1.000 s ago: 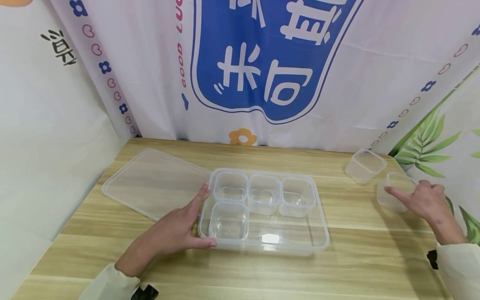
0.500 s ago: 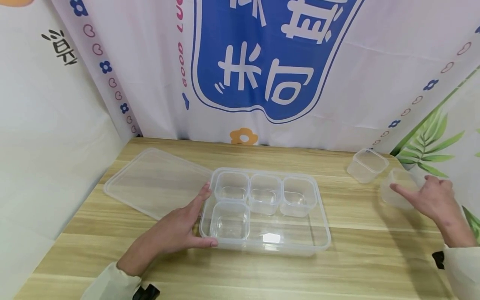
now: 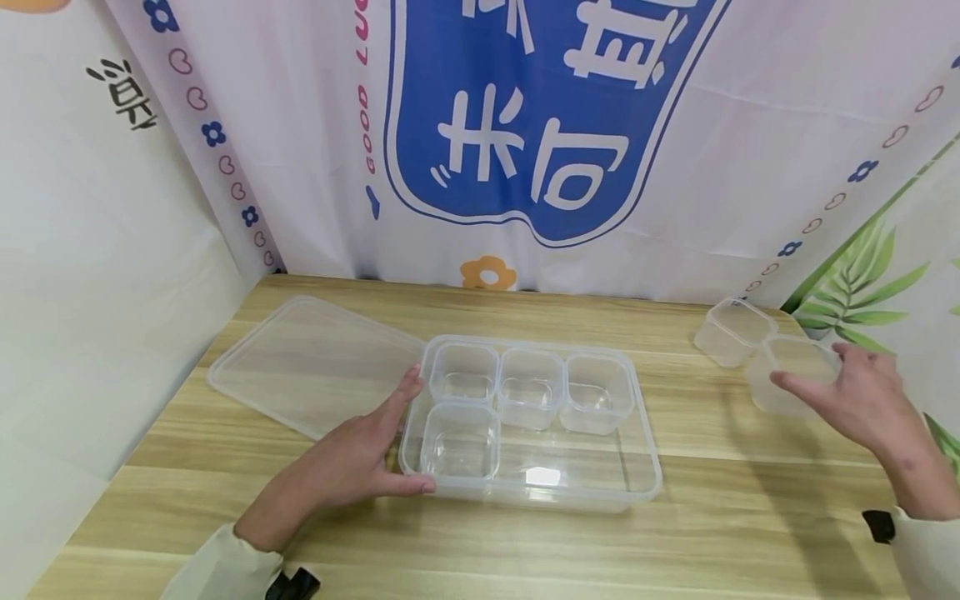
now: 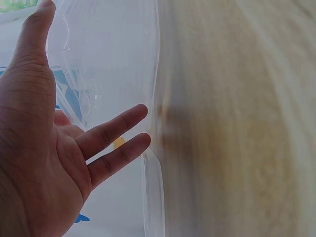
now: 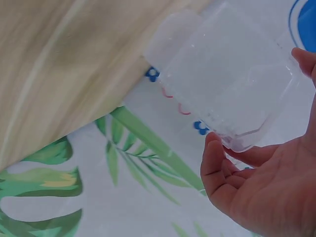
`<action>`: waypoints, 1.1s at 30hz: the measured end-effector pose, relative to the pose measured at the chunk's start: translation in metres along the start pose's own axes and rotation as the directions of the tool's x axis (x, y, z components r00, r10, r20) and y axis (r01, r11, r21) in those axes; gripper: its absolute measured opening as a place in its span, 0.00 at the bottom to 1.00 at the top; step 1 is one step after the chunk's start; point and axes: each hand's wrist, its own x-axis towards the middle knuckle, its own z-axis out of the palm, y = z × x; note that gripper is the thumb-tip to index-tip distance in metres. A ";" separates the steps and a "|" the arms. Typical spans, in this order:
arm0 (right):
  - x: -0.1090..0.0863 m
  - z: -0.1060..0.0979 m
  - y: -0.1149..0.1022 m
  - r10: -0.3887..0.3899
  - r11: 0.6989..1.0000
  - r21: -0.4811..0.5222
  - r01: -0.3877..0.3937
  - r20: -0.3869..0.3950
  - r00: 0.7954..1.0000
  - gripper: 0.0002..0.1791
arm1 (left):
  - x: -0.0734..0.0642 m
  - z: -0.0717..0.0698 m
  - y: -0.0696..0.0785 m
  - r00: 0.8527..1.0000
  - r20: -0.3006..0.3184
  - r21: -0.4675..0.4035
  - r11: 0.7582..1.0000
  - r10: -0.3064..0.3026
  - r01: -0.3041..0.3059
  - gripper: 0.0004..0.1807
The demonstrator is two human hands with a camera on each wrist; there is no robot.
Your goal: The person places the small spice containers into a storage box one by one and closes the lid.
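A large clear rectangular box [image 3: 572,454] stands mid-table with several small clear square containers [image 3: 461,442] inside, along its far side and in its near left corner. My left hand [image 3: 348,458] is spread at the box's left end, thumb by the near rim and a finger by the far rim; its fingers look straight in the left wrist view. At the right, my right hand [image 3: 862,404] holds another small clear container [image 5: 227,79] between thumb and fingers, its shadow falling on the table. One more small container [image 3: 735,333] sits just behind it, overlapped in the head view.
A flat translucent lid [image 3: 315,367] lies at the back left, reaching up to the box. Behind the wooden table [image 3: 570,558] hangs a printed cloth [image 3: 300,125]. A leaf-patterned cloth [image 5: 143,163] borders the right edge.
My right hand shifted slightly right and up with the small container, then back left, closer to the other small container. The left hand and the box keep their place.
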 end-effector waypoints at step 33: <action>-0.039 -0.014 -0.083 -0.233 0.967 0.093 0.238 -0.062 0.971 0.52 | 0.000 0.000 0.000 1.000 0.004 -0.010 1.000 -0.001 0.001 0.73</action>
